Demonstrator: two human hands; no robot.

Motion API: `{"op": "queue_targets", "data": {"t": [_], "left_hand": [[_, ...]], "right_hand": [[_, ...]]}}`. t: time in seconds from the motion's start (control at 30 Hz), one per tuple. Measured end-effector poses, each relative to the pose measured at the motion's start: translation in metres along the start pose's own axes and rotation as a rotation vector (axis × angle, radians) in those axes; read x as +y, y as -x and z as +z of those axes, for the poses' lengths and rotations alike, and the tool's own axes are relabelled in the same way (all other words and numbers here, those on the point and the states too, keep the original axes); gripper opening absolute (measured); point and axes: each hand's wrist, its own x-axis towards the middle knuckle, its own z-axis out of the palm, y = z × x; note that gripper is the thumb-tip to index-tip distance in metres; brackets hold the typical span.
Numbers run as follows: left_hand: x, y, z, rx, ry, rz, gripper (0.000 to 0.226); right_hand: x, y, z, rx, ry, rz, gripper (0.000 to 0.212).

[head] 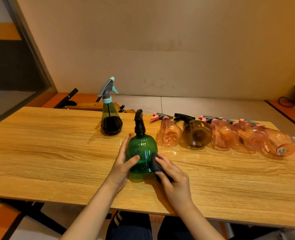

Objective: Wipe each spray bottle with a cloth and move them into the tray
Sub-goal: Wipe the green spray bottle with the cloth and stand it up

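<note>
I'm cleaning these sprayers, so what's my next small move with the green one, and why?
Probably slide the dark cloth around the round green bottle while the left hand steadies it: the right hand presses the cloth on one side only, so the rest looks unwiped.

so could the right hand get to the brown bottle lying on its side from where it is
Probably yes: the right hand holds the cloth against the green bottle, and only bare table lies between it and the brown bottle.
</note>
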Motion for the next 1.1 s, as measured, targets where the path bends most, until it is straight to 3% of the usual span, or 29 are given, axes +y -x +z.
{"op": "queue_targets", "data": {"t": [0.07,0.2,0.43,0.57,0.73,1.1], "left_hand": [[-0.002,-0.001,-0.001,-0.025,-0.056,0.007,0.107],[-0.005,-0.002,-0.001,-0.015,-0.114,0.042,0.09],[-0.002,0.004,0.004,-0.03,-0.164,0.062,0.083],[0.0,0.006,0.005,-0.05,-0.207,0.077,0.084],[0.002,0.006,0.007,-0.064,-0.214,0.087,0.084],[-0.002,0.003,0.009,-0.042,-0.358,0.115,0.095]], "right_hand": [[0.0,0.001,0.001,-0.027,0.041,-0.033,0.04],[-0.002,-0.005,0.003,-0.007,0.073,-0.031,0.039],[-0.021,-0.055,0.001,-0.014,0.057,0.004,0.039],[-0.021,-0.061,-0.005,-0.075,0.075,0.016,0.033],[-0.012,-0.046,-0.01,-0.003,-0.018,0.162,0.035],[-0.008,-0.005,0.0,0.082,-0.05,0.148,0.051]]}}
